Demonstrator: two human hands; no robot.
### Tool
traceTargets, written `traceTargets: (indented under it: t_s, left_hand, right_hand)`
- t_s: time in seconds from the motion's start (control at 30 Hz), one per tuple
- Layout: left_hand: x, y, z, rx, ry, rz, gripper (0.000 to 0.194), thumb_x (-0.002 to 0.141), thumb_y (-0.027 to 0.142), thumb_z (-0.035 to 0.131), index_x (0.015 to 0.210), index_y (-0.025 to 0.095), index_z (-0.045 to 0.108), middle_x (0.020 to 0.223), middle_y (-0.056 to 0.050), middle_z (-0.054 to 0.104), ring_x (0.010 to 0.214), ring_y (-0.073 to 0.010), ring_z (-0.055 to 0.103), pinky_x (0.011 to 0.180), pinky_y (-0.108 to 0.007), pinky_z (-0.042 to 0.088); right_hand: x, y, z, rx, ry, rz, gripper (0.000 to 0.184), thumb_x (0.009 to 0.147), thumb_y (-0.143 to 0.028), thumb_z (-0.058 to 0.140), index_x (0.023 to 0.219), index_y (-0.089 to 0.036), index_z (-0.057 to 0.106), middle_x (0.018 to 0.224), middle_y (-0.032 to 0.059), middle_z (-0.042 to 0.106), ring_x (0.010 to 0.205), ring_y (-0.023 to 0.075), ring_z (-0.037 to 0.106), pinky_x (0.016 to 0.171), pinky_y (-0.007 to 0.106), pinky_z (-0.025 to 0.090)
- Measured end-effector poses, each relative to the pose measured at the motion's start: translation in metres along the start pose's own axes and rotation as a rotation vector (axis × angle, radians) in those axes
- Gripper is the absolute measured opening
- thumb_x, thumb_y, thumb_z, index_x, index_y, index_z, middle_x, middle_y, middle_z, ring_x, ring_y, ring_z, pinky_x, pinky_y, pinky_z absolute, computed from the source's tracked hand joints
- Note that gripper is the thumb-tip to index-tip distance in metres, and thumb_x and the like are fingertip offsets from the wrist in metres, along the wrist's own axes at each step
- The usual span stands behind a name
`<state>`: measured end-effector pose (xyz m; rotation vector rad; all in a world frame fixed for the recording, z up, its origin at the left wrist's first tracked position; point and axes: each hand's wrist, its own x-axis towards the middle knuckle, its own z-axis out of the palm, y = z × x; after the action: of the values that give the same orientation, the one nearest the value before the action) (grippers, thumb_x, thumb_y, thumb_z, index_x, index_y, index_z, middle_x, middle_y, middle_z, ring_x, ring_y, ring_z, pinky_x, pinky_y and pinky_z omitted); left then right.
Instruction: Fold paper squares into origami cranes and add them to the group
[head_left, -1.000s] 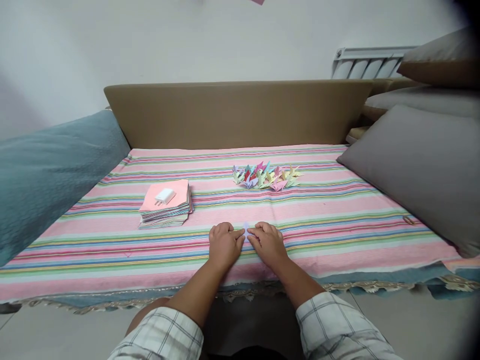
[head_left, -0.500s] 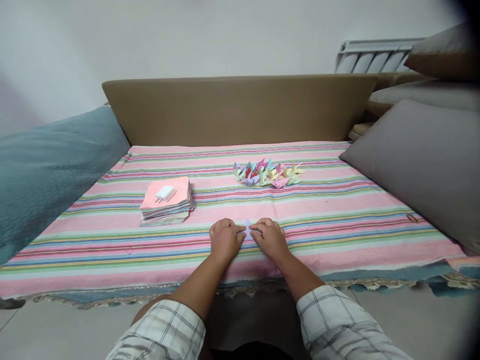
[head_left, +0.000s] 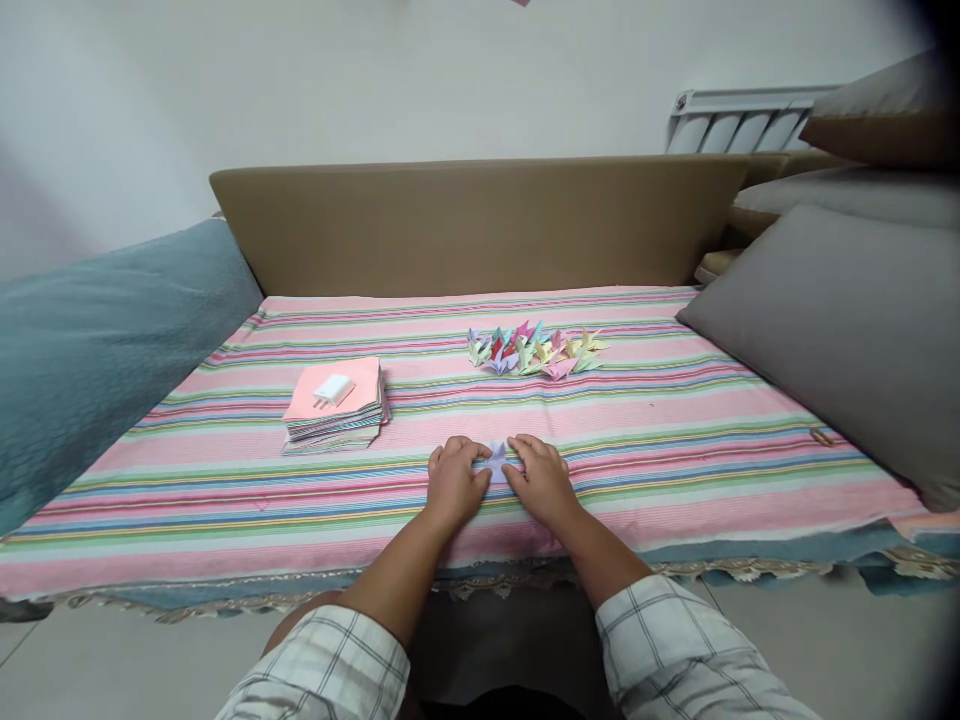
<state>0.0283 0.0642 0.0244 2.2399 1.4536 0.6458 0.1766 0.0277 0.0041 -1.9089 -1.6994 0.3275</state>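
A small light-purple folded paper (head_left: 497,463) lies on the striped cloth in front of me, a pointed flap standing up at its far side. My left hand (head_left: 456,480) holds its left edge with thumb and forefinger. On the other side, my right hand (head_left: 541,478) has its thumb at the paper's right edge and its forefinger by the upper flap. The fingers cover parts of both edges. Beyond my hands sits a cluster of folded paper cranes (head_left: 536,350) in several colours.
A stack of square paper (head_left: 334,425) stands to the left, with a white plug adapter (head_left: 333,390) on top. The striped cloth (head_left: 225,480) covers the seat. Grey cushions (head_left: 817,320) lie at the right, a teal cushion (head_left: 112,340) at the left. A small brown object (head_left: 822,437) lies near the right cushion.
My thumbs and forefingers have moved apart, so more of the purple paper shows and its flap appears more opened out. The view has shifted slightly.
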Motion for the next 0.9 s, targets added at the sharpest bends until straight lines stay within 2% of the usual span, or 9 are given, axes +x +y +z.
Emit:
traceTargets:
  t_s: [0.07, 0.2, 0.33, 0.4, 0.5, 0.57, 0.7, 0.77, 0.9]
  left_hand:
    - [0.0, -0.001, 0.001, -0.065, 0.008, 0.046, 0.026, 0.071, 0.013, 0.059, 0.095, 0.022, 0.063, 0.098, -0.005, 0.055, 0.101, -0.0201, 0.052, 0.094, -0.037, 0.037]
    - [0.0, -0.002, 0.002, -0.181, 0.012, 0.104, 0.024, 0.068, 0.005, 0.055, 0.087, 0.019, 0.061, 0.09, -0.004, 0.052, 0.089, -0.0171, 0.053, 0.082, -0.031, 0.045]
    - [-0.002, -0.001, 0.007, -0.296, 0.057, 0.102, 0.027, 0.065, 0.001, 0.051, 0.085, 0.019, 0.058, 0.086, -0.002, 0.049, 0.082, -0.0146, 0.052, 0.074, -0.028, 0.047]
    - [-0.003, 0.001, 0.01, -0.427, 0.098, 0.054, 0.03, 0.065, 0.002, 0.052, 0.089, 0.019, 0.056, 0.088, -0.002, 0.049, 0.079, -0.0128, 0.052, 0.07, -0.025, 0.048]
    - [-0.004, 0.007, 0.012, -0.738, 0.138, -0.077, 0.044, 0.064, 0.011, 0.062, 0.105, 0.02, 0.051, 0.091, -0.001, 0.05, 0.074, -0.0089, 0.053, 0.064, -0.021, 0.047]
    - [-0.005, 0.011, 0.01, -0.954, 0.067, -0.166, 0.048, 0.06, 0.021, 0.071, 0.105, 0.018, 0.053, 0.086, 0.001, 0.054, 0.068, -0.0072, 0.054, 0.061, -0.019, 0.045]
    - [-0.006, 0.018, 0.003, -1.215, -0.14, -0.348, 0.04, 0.051, 0.038, 0.082, 0.071, 0.013, 0.059, 0.064, 0.004, 0.056, 0.053, -0.0054, 0.051, 0.054, -0.019, 0.044]
    - [-0.007, 0.019, 0.001, -1.291, -0.138, -0.41, 0.041, 0.047, 0.038, 0.084, 0.064, 0.012, 0.057, 0.058, 0.005, 0.056, 0.05, -0.0044, 0.051, 0.051, -0.018, 0.045]
    - [-0.008, 0.02, 0.0, -1.448, -0.148, -0.459, 0.041, 0.046, 0.034, 0.086, 0.062, 0.013, 0.056, 0.054, 0.004, 0.057, 0.049, -0.0053, 0.054, 0.052, -0.018, 0.049]
  right_hand:
    - [0.0, -0.001, 0.0, -0.037, -0.025, 0.0, 0.035, 0.084, -0.03, 0.051, 0.118, -0.027, 0.059, 0.134, 0.0083, 0.047, 0.117, 0.0281, 0.042, 0.092, 0.045, 0.033]
    - [-0.001, -0.004, -0.002, -0.022, -0.07, 0.009, 0.025, 0.084, -0.03, 0.05, 0.103, -0.027, 0.066, 0.138, 0.0061, 0.044, 0.119, 0.0295, 0.041, 0.093, 0.049, 0.032]
    - [-0.002, -0.005, -0.005, 0.156, -0.032, 0.024, 0.022, 0.079, -0.026, 0.054, 0.099, -0.026, 0.062, 0.124, 0.0054, 0.056, 0.114, 0.0247, 0.047, 0.093, 0.045, 0.035]
    - [-0.001, -0.003, -0.006, 0.343, -0.066, 0.014, 0.021, 0.077, -0.025, 0.052, 0.097, -0.024, 0.059, 0.103, 0.0037, 0.064, 0.097, 0.02, 0.056, 0.084, 0.038, 0.042]
    - [0.001, -0.003, -0.009, 0.671, -0.097, 0.001, 0.017, 0.076, -0.03, 0.051, 0.09, -0.022, 0.053, 0.08, -0.0005, 0.062, 0.074, 0.0155, 0.059, 0.071, 0.03, 0.047]
    - [0.002, -0.004, -0.011, 0.857, -0.071, 0.007, 0.02, 0.073, -0.033, 0.055, 0.09, -0.022, 0.051, 0.077, -0.001, 0.061, 0.071, 0.0148, 0.059, 0.068, 0.029, 0.047]
    - [0.002, -0.007, -0.018, 1.068, -0.076, 0.05, 0.031, 0.069, -0.034, 0.064, 0.095, -0.021, 0.051, 0.077, -0.0009, 0.062, 0.069, 0.0137, 0.059, 0.068, 0.028, 0.047]
    - [0.001, -0.009, -0.021, 1.135, -0.098, 0.073, 0.035, 0.068, -0.034, 0.068, 0.097, -0.021, 0.052, 0.078, -0.0008, 0.063, 0.071, 0.0132, 0.06, 0.07, 0.028, 0.047]
    - [-0.002, -0.012, -0.023, 1.247, -0.123, 0.147, 0.043, 0.064, -0.035, 0.073, 0.1, -0.021, 0.055, 0.085, -0.0005, 0.062, 0.071, 0.0117, 0.06, 0.066, 0.026, 0.049]
